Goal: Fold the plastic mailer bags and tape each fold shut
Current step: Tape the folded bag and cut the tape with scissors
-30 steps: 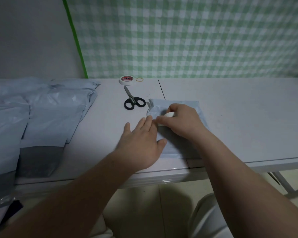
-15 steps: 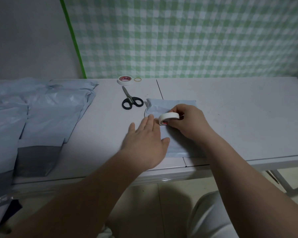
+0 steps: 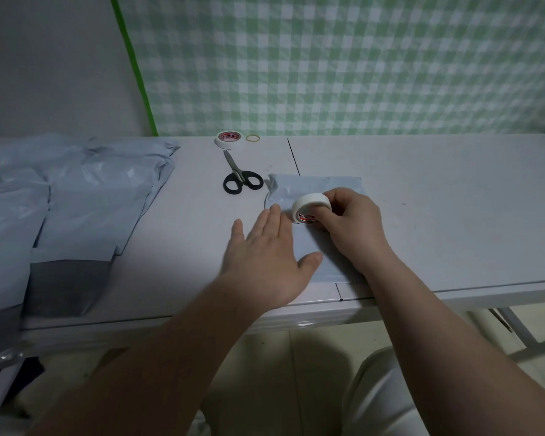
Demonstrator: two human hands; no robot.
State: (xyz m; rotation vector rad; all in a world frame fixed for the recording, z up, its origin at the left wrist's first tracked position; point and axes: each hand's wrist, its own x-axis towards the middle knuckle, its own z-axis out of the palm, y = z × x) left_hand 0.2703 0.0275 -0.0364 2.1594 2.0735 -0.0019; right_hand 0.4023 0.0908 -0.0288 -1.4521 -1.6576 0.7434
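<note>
Pile of unfolded mailer bags (image 3: 76, 199) on left end of table (image 3: 453, 215). Spare tape roll (image 3: 228, 140) at far edge, rubber band (image 3: 252, 138) just beside it, scissors (image 3: 241, 179) nearer, blades closed. Left hand (image 3: 265, 259) flat, fingers straight and together, pressing left edge of folded mailer (image 3: 315, 187) near table's front edge. Right hand (image 3: 350, 225) over mailer, fingers curled round white tape roll (image 3: 310, 209), roll tilted on edge just beside left fingertips.

mailer pile (image 3: 76, 196) partly beyond left edge
</note>
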